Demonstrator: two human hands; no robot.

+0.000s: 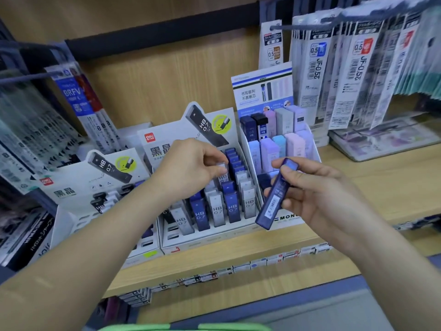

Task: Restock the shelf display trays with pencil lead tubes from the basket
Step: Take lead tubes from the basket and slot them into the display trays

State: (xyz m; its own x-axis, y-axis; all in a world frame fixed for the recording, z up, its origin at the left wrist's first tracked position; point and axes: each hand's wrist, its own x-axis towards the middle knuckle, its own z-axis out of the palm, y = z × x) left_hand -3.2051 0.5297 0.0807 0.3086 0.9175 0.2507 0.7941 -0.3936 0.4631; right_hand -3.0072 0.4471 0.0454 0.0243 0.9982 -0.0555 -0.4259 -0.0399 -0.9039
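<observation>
- Plainly, the stepped display tray [214, 238] on the shelf [358, 180] keeps HB 0.7 tubes upright in rows.
- Left hand [188, 170] pinches a pale tube [223, 174] in it, probably making room.
- Right hand [317, 194] grips a dark blue lead tube [274, 199] just before the tray, ready to slot.

Single head-worn wide-angle view, set close above and in front of the wooden shelf [372, 187], facing forward and down onto display trays [214, 237] and both forearms.
</observation>
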